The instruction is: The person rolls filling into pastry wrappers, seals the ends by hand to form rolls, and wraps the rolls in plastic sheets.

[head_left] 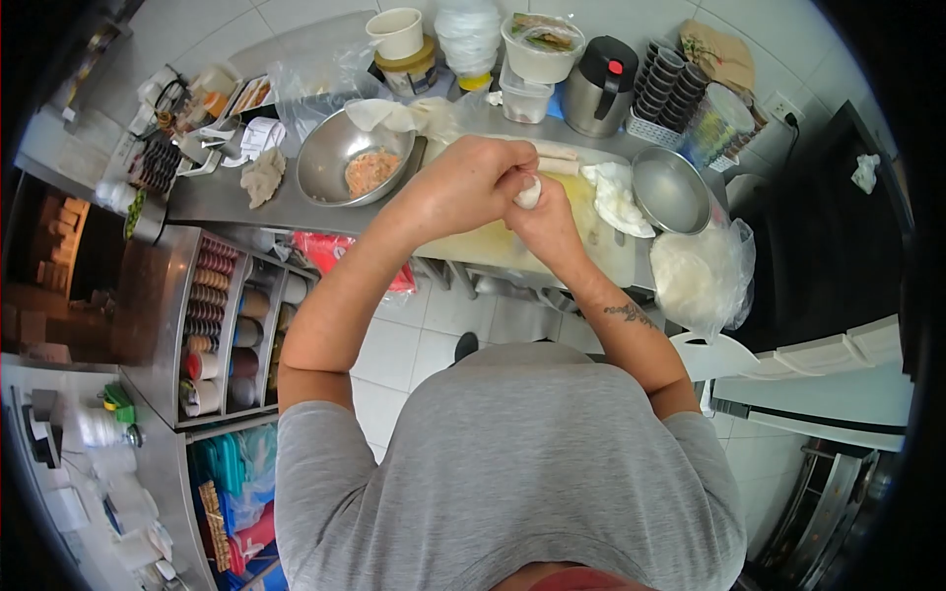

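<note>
My left hand (471, 187) and my right hand (544, 225) meet above a pale yellowish cutting board (483, 246). Between their closed fingers is a small white dough dumpling (529, 192); the fingers hide most of it. Left of my left hand stands a steel bowl (313, 163) holding a pinkish-orange filling (372, 174). A light wooden rolling pin (558, 165) lies on the board behind my hands. Beside my right hand are a crumpled white cloth (616, 200) and a second steel bowl (672, 190) with a dusty-looking inside.
A plastic bag with white dough (690, 276) rests at the counter's right edge. Along the wall stand tubs, a steel thermos jug (598, 89) and stacked black cups (662, 89). Shelves of cups and lids (232, 325) are at left.
</note>
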`<state>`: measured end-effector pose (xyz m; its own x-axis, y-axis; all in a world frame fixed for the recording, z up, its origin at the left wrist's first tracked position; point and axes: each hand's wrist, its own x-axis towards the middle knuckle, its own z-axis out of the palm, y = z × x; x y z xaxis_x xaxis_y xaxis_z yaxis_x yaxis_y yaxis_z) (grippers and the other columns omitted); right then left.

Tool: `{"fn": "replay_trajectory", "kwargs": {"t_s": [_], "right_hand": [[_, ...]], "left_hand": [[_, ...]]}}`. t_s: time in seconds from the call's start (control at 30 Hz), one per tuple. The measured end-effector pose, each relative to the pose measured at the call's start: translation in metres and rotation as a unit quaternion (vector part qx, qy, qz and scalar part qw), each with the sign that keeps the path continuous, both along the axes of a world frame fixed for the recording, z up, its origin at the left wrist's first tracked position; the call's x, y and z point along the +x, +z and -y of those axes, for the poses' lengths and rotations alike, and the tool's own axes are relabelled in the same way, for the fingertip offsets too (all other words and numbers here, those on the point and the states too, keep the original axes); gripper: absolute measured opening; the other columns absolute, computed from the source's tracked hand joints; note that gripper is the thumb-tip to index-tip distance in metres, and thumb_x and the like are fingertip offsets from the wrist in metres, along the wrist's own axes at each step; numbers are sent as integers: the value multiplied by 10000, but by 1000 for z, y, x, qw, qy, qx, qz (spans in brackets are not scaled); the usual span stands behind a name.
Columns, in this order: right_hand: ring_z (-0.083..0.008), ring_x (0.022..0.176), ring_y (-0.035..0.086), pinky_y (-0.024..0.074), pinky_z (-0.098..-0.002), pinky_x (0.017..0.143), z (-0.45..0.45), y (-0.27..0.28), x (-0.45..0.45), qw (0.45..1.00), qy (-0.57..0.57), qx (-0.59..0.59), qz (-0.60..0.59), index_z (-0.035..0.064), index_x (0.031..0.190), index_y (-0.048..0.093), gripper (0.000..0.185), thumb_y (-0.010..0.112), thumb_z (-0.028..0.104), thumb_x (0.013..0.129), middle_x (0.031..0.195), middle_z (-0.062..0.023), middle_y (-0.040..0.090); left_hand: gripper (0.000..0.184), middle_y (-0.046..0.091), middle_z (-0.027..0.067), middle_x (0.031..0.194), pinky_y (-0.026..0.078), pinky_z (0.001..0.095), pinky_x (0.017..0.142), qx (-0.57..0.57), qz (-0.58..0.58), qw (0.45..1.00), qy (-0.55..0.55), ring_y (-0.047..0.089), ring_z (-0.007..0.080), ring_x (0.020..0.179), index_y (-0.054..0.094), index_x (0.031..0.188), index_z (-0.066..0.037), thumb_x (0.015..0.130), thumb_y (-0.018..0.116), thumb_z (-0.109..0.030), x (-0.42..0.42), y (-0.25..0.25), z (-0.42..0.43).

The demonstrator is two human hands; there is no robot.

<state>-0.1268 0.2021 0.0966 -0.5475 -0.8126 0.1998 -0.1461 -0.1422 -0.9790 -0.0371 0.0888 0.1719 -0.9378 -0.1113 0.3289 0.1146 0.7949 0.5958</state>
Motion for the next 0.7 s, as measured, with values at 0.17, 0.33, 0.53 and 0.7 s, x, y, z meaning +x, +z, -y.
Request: {"fn": "replay_trajectory", "kwargs": {"t_s": [0.17,0.33,0.53,0.7], "right_hand": [[-91,603,578,457,-248,542,-13,6,-4,998,45,31,29,0,811,623,42,617,41,802,684,-15,611],[-99,560,576,451,-253,513,-20,21,-10,997,44,67,-18,-4,788,627,54,628,51,790,645,-25,604],[-95,543,565,453,-271,509,-6,22,-24,998,18,48,-29,0,805,656,177,711,168,800,627,-37,620],[-84,514,537,410,-251,485,14,32,-43,997,3,77,21,25,731,620,145,633,120,839,596,-16,586]], "left_hand": [[141,600,134,689,451,331,587,33,73,997,22,564,218,608,602,901,7,859,643,-122,7,18,-22],[125,589,149,701,453,341,592,-10,3,1000,22,560,230,607,592,916,2,858,629,-102,-1,9,-26],[106,583,154,728,463,340,635,-85,-21,996,-9,599,274,673,593,962,-8,872,589,-64,-18,10,-9],[241,607,124,826,475,359,657,7,-107,994,7,600,297,749,600,1067,-32,841,556,37,-30,17,24]]}}
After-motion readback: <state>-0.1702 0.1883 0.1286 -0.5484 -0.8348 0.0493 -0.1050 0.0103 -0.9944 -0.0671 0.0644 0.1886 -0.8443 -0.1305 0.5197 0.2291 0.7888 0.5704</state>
